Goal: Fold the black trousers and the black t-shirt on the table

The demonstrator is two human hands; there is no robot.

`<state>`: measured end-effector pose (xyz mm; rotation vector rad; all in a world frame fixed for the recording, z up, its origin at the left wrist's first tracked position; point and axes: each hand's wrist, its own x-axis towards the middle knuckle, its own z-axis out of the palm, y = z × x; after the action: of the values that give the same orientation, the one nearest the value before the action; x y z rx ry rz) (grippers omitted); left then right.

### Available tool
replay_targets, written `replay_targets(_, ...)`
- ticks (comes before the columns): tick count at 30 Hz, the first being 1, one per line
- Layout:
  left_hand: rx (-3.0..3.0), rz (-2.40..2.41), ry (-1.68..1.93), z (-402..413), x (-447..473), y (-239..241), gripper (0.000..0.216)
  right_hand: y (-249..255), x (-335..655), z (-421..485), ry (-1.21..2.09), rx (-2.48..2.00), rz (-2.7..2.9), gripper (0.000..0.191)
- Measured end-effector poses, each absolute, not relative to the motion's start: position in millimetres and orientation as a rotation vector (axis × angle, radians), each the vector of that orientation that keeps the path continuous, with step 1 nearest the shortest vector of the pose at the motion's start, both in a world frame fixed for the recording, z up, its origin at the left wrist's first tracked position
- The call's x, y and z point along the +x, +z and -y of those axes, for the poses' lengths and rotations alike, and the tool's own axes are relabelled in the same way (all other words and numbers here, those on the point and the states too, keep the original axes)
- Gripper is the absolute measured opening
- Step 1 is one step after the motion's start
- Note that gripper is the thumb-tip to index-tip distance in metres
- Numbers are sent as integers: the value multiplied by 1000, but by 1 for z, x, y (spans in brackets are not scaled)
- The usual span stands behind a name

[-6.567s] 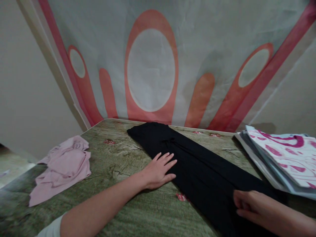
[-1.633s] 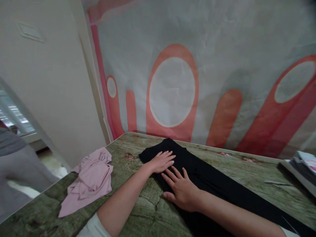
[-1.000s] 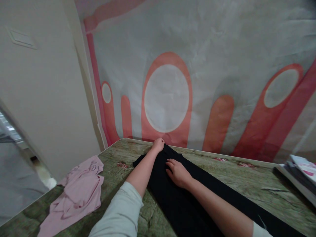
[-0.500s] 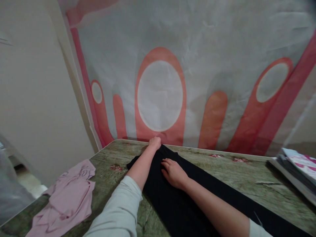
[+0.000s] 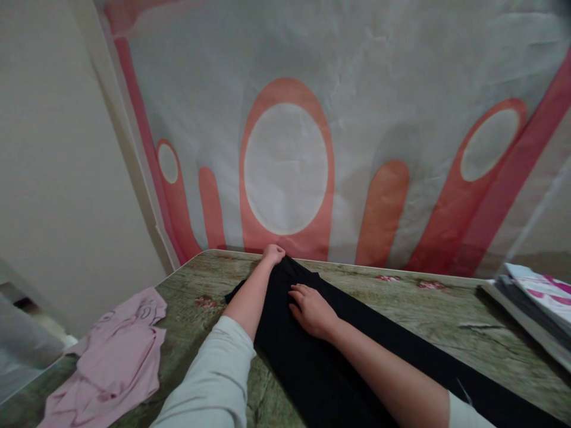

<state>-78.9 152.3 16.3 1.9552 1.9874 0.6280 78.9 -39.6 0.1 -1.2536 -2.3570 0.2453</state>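
Black trousers (image 5: 285,345) lie stretched along the wood-patterned table, their two legs spreading toward the near edge and lower right. At the far end of the garment, close to the table's back edge, my left hand (image 5: 273,254) is closed on the black cloth and pulls up a small peak. My right hand (image 5: 312,310) lies palm down on the upper part of the trousers, fingers stretched out and slightly apart. Both forearms cover parts of the garment.
A crumpled pink garment (image 5: 111,362) lies on the left of the table (image 5: 263,392). At the right edge stands a stack of folded cloth (image 5: 535,309). A printed sheet (image 5: 348,71) with pink and orange shapes covers the wall behind.
My left hand has shifted slightly left, still gripping the far end of the cloth. The right hand stays almost where it was; the whole view has turned slightly.
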Motion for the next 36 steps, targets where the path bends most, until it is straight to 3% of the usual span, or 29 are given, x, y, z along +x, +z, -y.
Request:
replay_targets(5, 2042, -1944, 627, -153, -80, 16, 14, -1, 79, 39, 240, -1240, 2355, 40)
replay_targets(14, 2030, -1973, 618, -152, -83, 6, 36, -2, 79, 40, 244, -1245, 2359, 40)
replay_targets(25, 2364, -1889, 651, -111, -79, 10, 24, 0, 79, 40, 223, -1251, 2371, 40)
replay_targets(36, 2646, -1524, 95, -95, -72, -10, 57, -5, 78, 40, 195, -1233, 2378, 38)
